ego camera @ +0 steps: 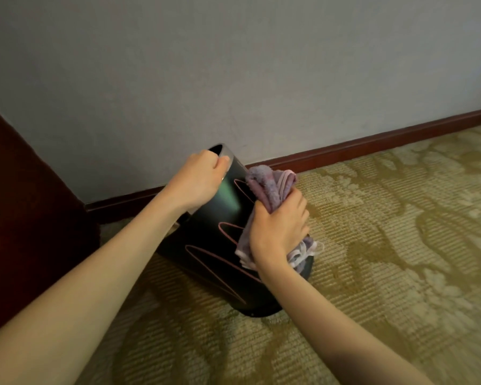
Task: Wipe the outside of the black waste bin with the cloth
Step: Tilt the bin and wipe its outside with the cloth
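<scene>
Head camera: the left hand [203, 179] hooks its curled fingers over the rim of the black waste bin [222, 218], tilted on the carpet [386, 259]. Just right of those fingers, the right hand [278, 229] wraps its fingers round the bunched purple cloth [267, 187], which touches the bin's side.

The black waste bin [222, 218] is sitting tilted on the patterned carpet [372, 245], its open mouth leaning toward the far wall [233, 65]. The left hand [200, 182] is gripping the bin's rim, fingers curling over the edge. The right hand [278, 229] is clutching a bunched purple cloth [270, 184] and pressing it against the bin's right side. A dark wooden panel [25, 218] is standing at the left.
</scene>
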{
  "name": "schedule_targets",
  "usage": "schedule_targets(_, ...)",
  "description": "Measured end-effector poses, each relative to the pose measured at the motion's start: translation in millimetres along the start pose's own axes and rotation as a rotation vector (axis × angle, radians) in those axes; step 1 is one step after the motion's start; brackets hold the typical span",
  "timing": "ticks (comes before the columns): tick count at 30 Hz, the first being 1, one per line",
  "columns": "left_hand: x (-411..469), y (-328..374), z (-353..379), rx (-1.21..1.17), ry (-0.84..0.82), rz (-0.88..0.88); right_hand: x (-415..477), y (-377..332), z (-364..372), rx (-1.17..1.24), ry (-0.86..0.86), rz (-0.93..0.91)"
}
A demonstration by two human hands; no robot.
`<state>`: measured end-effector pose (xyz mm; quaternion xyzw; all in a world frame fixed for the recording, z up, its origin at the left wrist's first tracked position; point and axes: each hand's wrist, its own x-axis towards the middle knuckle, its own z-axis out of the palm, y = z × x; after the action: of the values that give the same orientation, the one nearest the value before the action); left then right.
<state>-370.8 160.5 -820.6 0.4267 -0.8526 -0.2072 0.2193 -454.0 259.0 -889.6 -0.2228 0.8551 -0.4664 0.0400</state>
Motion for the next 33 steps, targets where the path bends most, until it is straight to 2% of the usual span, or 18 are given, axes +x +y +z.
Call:
schedule_targets(9, -11, -19, -6, -0.089, -0.001, 0.000, 30, -21, 11, -0.046, -0.119, 0.014)
schedule_targets(18, -37, -21, -13, -0.127, 0.004, 0.036, 85, -36, 35, -0.050, -0.542, 0.055)
schedule_targets(21, -42, -19, -15, -0.149, -0.003, 0.044, 94, -34, 41, -0.073, -0.604, 0.061)
schedule_targets(25, -41, -11, -10, -0.143, 0.022, 0.048, 97, -28, 42, -0.068, -0.585, 0.056)
schedule_targets(33, -23, -3, 0, -0.144, 0.032, -0.049, 71, -21, 10, -0.019, -0.393, -0.053)
